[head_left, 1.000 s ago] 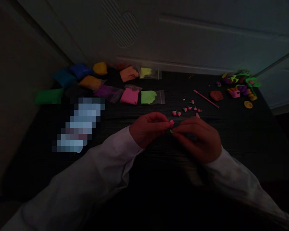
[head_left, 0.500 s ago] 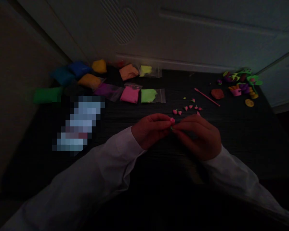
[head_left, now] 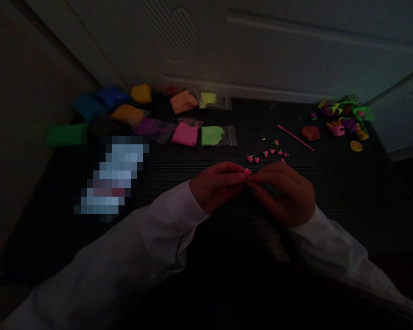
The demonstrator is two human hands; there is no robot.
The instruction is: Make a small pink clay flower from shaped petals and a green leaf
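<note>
Between the thumb and fingers of my left hand (head_left: 218,185) is a small pink clay flower bud (head_left: 248,171). My right hand (head_left: 285,190) meets it from the right, its thumb and forefinger pinched on a tiny bit of green clay (head_left: 247,180) just under the bud. The fingertips of both hands nearly touch, which hides part of the green piece. Just beyond my hands lie several finished pink buds with green bases (head_left: 265,153) on the dark table (head_left: 179,169). A pink modelling stick (head_left: 296,137) rests behind my right hand.
Bags of coloured clay, among them pink (head_left: 186,134) and light green (head_left: 213,136), line the back and left. A blurred-out bright screen (head_left: 112,176) lies at left. A reddish-brown clay lump (head_left: 310,133) and small clay models (head_left: 344,120) sit at right, before a pale panel (head_left: 278,59).
Both hands stay almost in place. The right fingertips have closed in slightly on the bud's underside, and less of the green clay shows.
</note>
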